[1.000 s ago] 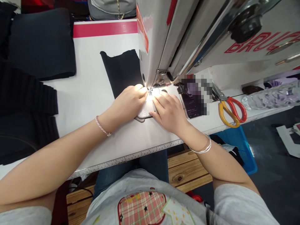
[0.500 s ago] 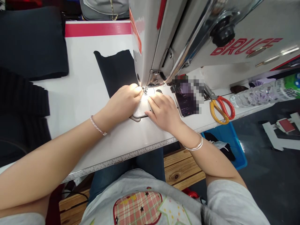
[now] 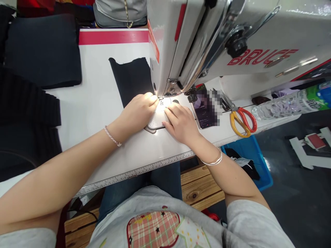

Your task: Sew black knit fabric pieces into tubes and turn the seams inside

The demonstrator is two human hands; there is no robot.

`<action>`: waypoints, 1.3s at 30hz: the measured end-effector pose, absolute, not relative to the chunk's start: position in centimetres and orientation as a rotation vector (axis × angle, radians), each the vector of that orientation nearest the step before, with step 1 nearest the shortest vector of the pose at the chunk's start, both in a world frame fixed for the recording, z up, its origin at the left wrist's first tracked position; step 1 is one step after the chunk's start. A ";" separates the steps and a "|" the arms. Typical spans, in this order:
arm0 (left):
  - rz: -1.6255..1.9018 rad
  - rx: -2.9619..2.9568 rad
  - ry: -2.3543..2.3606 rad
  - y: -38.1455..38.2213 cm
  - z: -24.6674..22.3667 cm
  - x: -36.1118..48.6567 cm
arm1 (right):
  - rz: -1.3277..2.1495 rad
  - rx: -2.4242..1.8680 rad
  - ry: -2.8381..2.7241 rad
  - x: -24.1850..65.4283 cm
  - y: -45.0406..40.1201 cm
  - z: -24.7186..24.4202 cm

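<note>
My left hand (image 3: 138, 112) pinches the pale fabric piece (image 3: 156, 121) directly beneath the presser foot (image 3: 161, 100) of the sewing machine (image 3: 178, 38). My right hand (image 3: 181, 124), fingers spread and unclenched, presses that piece against the desk (image 3: 103, 103). Black fabric (image 3: 131, 77) lies behind the left hand, toward the upper middle of the frame.

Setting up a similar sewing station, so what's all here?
sewing machine: one, white and chrome, over the table
table: one, white, under the machine
pale fabric: one, whitish, beside the needle
black fabric piece: one, black, beyond the needle
folded black fabric: several, black, at left
phone: one, dark, right of the machine
scissors: one, red and yellow, at right
plastic bottle: one, clear, far right
crate: one, blue, below the table edge
left hand: one, bare, by the needle
right hand: one, bare, on the pale fabric
</note>
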State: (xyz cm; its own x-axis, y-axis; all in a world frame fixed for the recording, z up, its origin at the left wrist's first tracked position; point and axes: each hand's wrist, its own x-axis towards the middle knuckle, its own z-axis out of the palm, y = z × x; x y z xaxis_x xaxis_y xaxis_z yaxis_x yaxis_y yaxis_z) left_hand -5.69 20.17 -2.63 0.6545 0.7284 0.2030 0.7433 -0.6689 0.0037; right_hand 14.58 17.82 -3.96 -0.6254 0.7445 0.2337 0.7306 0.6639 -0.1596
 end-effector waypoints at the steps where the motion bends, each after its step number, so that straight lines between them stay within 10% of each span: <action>1: -0.302 -2.784 -1.244 20.2 -2.6 -5.7 | 0.067 -1.178 -2.592 14.6 17.8 -4.0; 39: -0.275 -2.632 -1.543 10.8 -1.9 -7.1 | 0.072 -1.217 -2.308 14.9 16.8 -4.3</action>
